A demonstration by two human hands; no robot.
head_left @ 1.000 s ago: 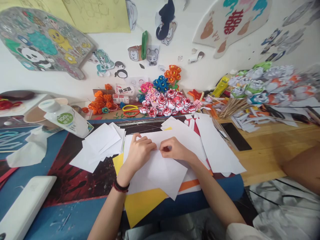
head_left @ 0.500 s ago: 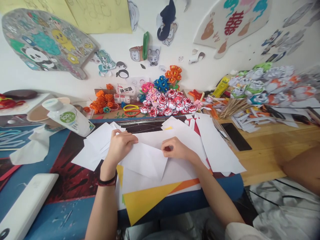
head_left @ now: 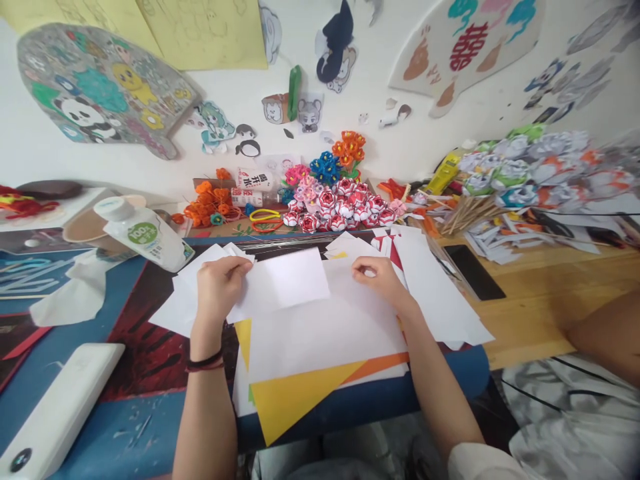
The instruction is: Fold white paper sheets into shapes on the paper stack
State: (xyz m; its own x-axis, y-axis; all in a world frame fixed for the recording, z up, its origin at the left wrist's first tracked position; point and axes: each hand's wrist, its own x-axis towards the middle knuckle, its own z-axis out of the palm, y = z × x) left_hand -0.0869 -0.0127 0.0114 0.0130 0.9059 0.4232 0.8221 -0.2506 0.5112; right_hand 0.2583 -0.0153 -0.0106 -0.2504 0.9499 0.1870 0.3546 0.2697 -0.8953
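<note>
A creased white paper sheet [head_left: 287, 280] is pinched at its left edge by my left hand [head_left: 223, 283], its right part tilted up and catching the light. My right hand [head_left: 379, 277] stands apart from that sheet, to its right, with thumb and fingers curled together in a ring. I see nothing between them. Under both hands lies a large white sheet [head_left: 320, 340], over yellow paper [head_left: 295, 407] and orange paper [head_left: 377, 365]. Loose white papers [head_left: 183, 293] are fanned out beyond my left wrist.
More white sheets [head_left: 435, 287] and a black phone [head_left: 475, 272] lie to the right. A white bottle [head_left: 145, 233] leans at the left, above a white oblong device [head_left: 65, 407]. Paper flowers [head_left: 340, 203] line the back. Another person's arm [head_left: 607, 327] is at the right edge.
My right hand has let go of the sheet and moved right and up. My left hand has shifted left with the sheet, whose free side has swung upward.
</note>
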